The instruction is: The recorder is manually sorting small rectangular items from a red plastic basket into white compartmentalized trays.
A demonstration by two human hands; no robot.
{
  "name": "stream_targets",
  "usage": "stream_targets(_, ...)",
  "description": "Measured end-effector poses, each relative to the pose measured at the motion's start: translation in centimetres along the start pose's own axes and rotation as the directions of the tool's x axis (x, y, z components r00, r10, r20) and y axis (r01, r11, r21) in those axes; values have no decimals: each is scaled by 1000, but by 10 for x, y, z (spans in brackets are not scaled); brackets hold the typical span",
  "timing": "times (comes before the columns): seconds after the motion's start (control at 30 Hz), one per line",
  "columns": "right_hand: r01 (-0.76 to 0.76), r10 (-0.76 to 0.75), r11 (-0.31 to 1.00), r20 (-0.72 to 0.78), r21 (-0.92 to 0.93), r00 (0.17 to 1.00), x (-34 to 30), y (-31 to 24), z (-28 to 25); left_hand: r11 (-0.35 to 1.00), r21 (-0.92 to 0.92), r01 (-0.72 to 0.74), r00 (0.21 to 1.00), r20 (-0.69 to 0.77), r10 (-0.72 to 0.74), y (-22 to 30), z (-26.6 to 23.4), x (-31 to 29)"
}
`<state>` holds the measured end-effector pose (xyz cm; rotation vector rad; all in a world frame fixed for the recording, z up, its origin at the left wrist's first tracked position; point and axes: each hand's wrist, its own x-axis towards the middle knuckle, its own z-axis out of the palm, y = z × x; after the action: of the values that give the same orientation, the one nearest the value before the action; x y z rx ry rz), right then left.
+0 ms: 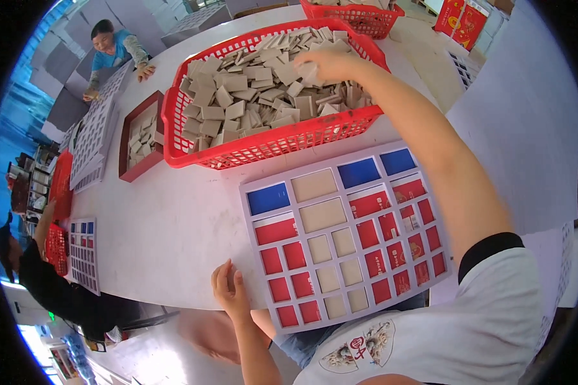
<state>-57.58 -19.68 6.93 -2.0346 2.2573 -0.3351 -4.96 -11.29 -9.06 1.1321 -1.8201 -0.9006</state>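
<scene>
My right hand reaches into a red plastic basket heaped with small flat beige-grey pieces. Its fingers touch the pile by a pale piece, but they are blurred and partly hidden, so a hold does not show. At the front of the white table, my left hand rests empty with loosely bent fingers, just left of a pale grid tray. Red shows in many of the tray's compartments and blue in several along the far row. Beige fills a column of them, from two large cells down to smaller ones.
A dark red box with a few beige pieces stands left of the basket on the white table. Another red basket is behind. Stacked grid trays lie at far left. Two other people sit beyond the table's left side.
</scene>
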Motion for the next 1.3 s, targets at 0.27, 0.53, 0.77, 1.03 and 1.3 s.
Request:
stream_targets(0.27, 226, 255, 25, -225, 974, 940, -38, 8, -32, 970, 212, -117, 993, 24, 115, -3, 3, -2)
stream_targets(0.53, -254, -107, -15, 251, 967, 962, -201, -158, 41, 985, -114, -129, 992, -13, 128, 79, 33, 5)
stream_targets(0.77, -191, 256, 573, 47, 797, 966, -238, -188, 120, 969, 125, -215, 947, 270, 176, 137, 91, -40)
stream_targets(1.03, 27, 402, 667, -390, 744, 828, -251, -151, 127, 908, 222, -354, 919, 264, 294, 132, 108, -50)
stream_targets(1.3, -105, 369, 493, -98, 864, 924, -351, -137, 74, 955, 129, -266, 955, 174, 242, 137, 124, -32)
